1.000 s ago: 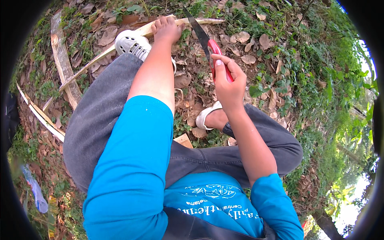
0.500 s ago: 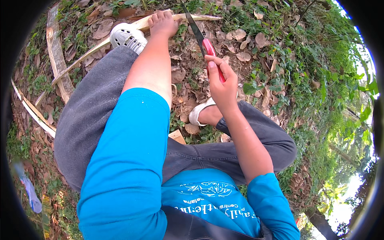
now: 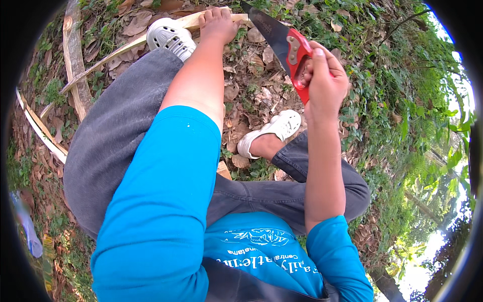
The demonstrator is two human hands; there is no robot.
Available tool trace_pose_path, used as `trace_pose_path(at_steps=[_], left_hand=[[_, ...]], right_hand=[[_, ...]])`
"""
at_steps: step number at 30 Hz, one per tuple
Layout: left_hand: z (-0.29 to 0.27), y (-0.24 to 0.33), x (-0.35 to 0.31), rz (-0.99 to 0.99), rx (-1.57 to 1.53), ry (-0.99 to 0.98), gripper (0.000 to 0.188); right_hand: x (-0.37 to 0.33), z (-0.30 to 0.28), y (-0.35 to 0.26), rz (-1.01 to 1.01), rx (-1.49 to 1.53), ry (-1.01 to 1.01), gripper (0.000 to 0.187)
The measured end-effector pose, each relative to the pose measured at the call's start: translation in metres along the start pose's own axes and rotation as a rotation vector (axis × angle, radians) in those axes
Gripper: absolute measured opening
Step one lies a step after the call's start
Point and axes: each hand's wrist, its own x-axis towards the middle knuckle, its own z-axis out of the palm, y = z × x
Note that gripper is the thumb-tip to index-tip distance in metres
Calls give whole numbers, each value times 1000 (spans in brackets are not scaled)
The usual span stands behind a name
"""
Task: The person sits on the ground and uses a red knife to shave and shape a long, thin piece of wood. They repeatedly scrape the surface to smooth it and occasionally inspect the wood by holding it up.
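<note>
Head view: wood (image 3: 191, 21) partly behind left hand (image 3: 218, 25)

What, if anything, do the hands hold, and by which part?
The right hand grips the saw by its red handle. The left hand lies over a wood strip near its right end; whether it grips is unclear.

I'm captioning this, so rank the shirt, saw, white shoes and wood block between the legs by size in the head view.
Shirt
Saw
Left shoe and right shoe: too alike to rank
Wood block, partly hidden
</note>
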Motion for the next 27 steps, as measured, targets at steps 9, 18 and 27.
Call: trace_pose_path(at_steps=[9, 18, 27], left_hand=[[4, -12, 6, 54, -35, 5, 63], [-10, -8, -2, 154, 45, 12, 45], [-71, -6, 52, 178, 195, 4, 39]], right_hand=[[18, 44, -74, -344, -33, -172, 20], [42, -120, -145, -353, -334, -124, 22], [-9, -312, -36, -160, -1051, -248, 21]])
